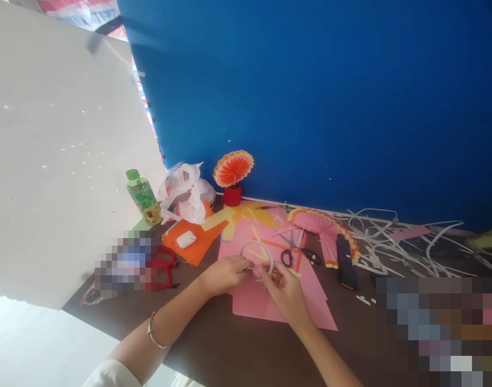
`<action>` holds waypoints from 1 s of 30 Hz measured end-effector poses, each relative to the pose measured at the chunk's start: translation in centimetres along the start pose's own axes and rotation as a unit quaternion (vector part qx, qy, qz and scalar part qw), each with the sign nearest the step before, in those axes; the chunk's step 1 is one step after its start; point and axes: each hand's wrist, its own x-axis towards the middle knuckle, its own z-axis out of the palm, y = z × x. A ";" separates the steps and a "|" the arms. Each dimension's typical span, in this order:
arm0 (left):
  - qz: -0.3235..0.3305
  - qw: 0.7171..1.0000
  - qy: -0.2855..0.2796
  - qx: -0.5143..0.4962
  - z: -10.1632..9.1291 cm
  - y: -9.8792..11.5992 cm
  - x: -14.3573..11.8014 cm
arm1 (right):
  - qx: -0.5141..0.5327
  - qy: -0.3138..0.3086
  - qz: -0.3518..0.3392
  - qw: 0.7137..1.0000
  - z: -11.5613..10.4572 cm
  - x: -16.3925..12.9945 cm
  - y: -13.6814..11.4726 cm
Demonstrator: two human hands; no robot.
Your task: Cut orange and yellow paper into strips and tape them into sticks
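Observation:
Over the pink paper sheets (265, 306), a thin, pale ring that looks like a narrow roll of tape (271, 258) stands tilted between my hands. My left hand (226, 274) has its fingers closed at the ring's lower left edge. On the lower right, the thumb and fingers of my right hand (284, 290) pinch the roll. Whatever lies between the fingertips is too small to make out. Just beyond, black-handled scissors (286, 258) rest on the sheets with their blades apart, close to narrow yellow and orange paper strips.
A pink folded-paper fan (316, 224) and a dark box cutter (344, 263) lie to the right, before tangled white cables (375, 242). Behind stands a red-potted paper flower (233, 169). Orange paper (195, 250), a white plastic bag (189, 193) and a green-capped bottle (143, 199) are left.

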 end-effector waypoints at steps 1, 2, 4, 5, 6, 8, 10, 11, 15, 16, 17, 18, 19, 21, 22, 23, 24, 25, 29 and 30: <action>0.009 1.000 0.013 0.016 -0.1 0.1 0.1 | 0.013 0.010 0.006 1.000 0.1 -0.1 -0.2; 0.015 0.999 0.030 0.030 -0.3 0.2 0.1 | 0.024 0.022 0.013 0.999 0.0 0.0 -0.3; 0.027 0.996 0.068 0.044 -0.8 0.2 0.2 | 0.038 0.045 0.027 0.998 -0.6 0.2 -0.6; 0.035 0.995 0.083 0.046 -1.0 0.2 0.2 | 0.045 0.052 0.036 0.997 -0.9 0.3 -0.7; 0.046 0.994 0.089 0.046 -1.3 0.1 0.1 | 0.054 0.052 0.046 0.996 -1.3 0.5 -0.7; 0.065 0.993 0.093 0.037 -1.6 -0.1 0.0 | 0.077 0.032 0.065 0.994 -1.8 0.7 -0.6; 0.065 0.994 0.087 0.007 -1.6 -0.2 0.0 | 0.103 0.008 0.075 0.992 -2.0 0.8 -0.2; 0.055 0.995 0.086 -0.016 -1.5 -0.2 0.0 | 0.112 0.011 0.070 0.991 -2.0 0.9 0.1; -0.026 0.986 0.084 -0.139 -0.7 0.0 0.2 | 0.051 0.093 -0.037 0.994 -1.5 0.8 0.5; -0.047 0.980 0.079 -0.174 -0.4 0.1 0.3 | 0.005 0.097 -0.080 0.992 -1.4 0.8 0.6; -0.065 0.973 0.070 -0.208 -0.2 0.3 0.3 | -0.046 0.090 -0.123 0.987 -1.4 0.7 0.6; -0.082 0.966 0.060 -0.237 0.0 0.5 0.3 | -0.095 0.081 -0.161 0.979 -1.4 0.7 0.6; -0.097 0.959 0.048 -0.261 0.1 0.7 0.3 | -0.136 0.075 -0.190 0.970 -1.5 0.7 0.7; -0.117 0.949 0.021 -0.291 0.3 1.1 0.3 | -0.182 0.090 -0.217 0.955 -1.8 0.7 1.1; -0.123 0.946 0.011 -0.298 0.3 1.2 0.3 | -0.192 0.109 -0.216 0.951 -1.9 0.8 1.3; -0.127 0.944 0.002 -0.305 0.2 1.4 0.3 | -0.197 0.125 -0.206 0.950 -2.1 0.8 1.6; -0.128 0.941 -0.005 -0.313 0.1 1.5 0.3 | -0.198 0.138 -0.189 0.952 -2.2 0.9 1.9; -0.125 0.938 -0.012 -0.324 0.1 1.5 0.4 | -0.195 0.146 -0.169 0.955 -2.3 1.0 2.1; -0.120 0.924 -0.017 -0.364 -0.3 1.7 0.4 | -0.175 0.148 -0.110 0.967 -2.3 1.1 2.4; -0.126 0.921 -0.012 -0.368 -0.4 1.7 0.5 | -0.179 0.153 -0.121 0.964 -2.3 1.0 2.2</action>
